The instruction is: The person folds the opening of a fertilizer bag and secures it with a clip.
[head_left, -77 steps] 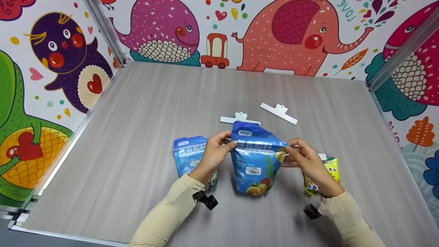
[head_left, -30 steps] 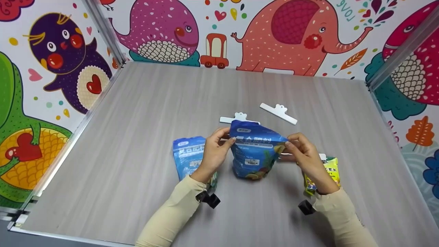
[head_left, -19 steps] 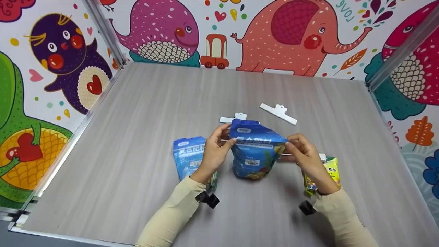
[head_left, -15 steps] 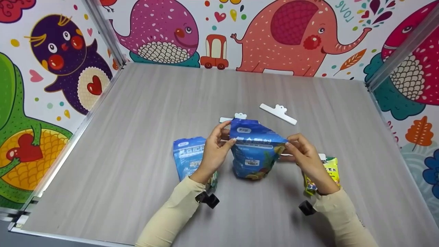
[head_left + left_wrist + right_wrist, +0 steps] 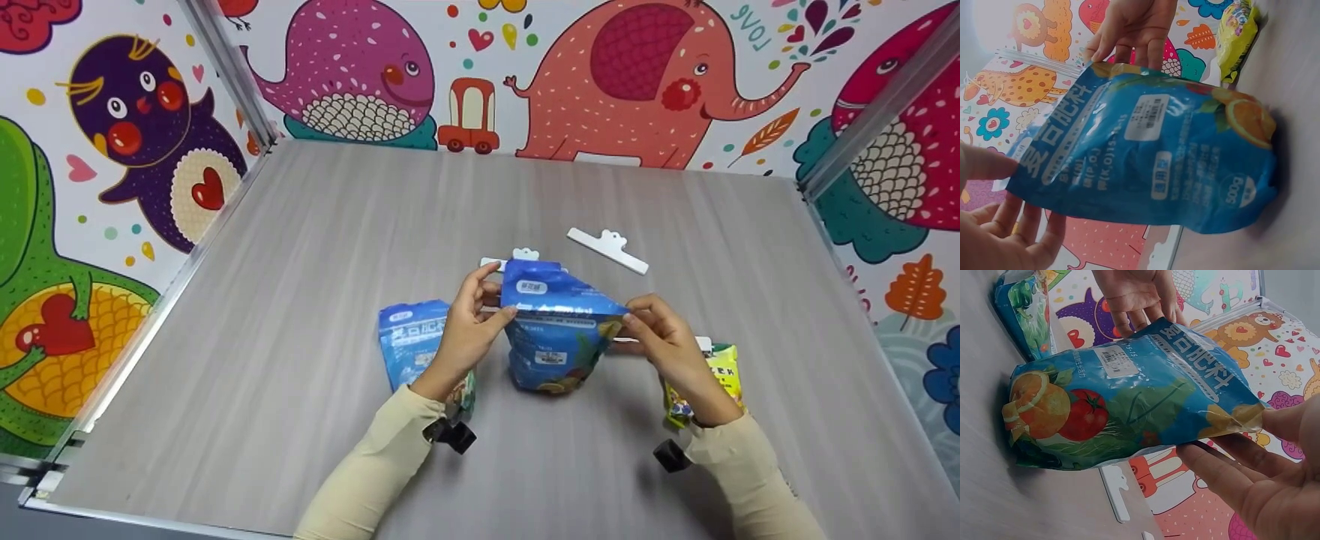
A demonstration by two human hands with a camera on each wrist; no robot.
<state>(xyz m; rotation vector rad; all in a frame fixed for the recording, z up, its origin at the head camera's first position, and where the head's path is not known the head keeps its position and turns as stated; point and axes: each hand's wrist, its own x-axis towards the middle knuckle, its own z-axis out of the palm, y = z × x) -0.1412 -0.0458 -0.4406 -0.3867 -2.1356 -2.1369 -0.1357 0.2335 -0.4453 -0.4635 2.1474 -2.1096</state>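
Note:
A blue fertilizer bag point(image 5: 553, 337), its top edge slanting down to the right, is upright in the middle of the head view. My left hand point(image 5: 471, 330) pinches its left side edge near the top, the index finger raised behind it. On the opposite side my right hand point(image 5: 670, 345) grips the bag's upper corner between thumb and fingers. In the left wrist view the bag's printed front point(image 5: 1145, 152) shows an orange slice low down, and its base is at the tabletop. A second blue fertilizer bag point(image 5: 411, 337) lies left of it, partly behind my left hand.
A white clip point(image 5: 525, 255) lies behind the held bag, half hidden by it. Farther back right is another white clip point(image 5: 609, 247). A yellow bag point(image 5: 724, 367) with a white clip point(image 5: 703, 343) at its top sits under my right wrist. Printed panels point(image 5: 360, 67) wall the table.
Since the earliest frame the fertilizer bag's base has moved away from me, and both hands have shifted with it. Lately my left index finger has lifted higher behind the bag.

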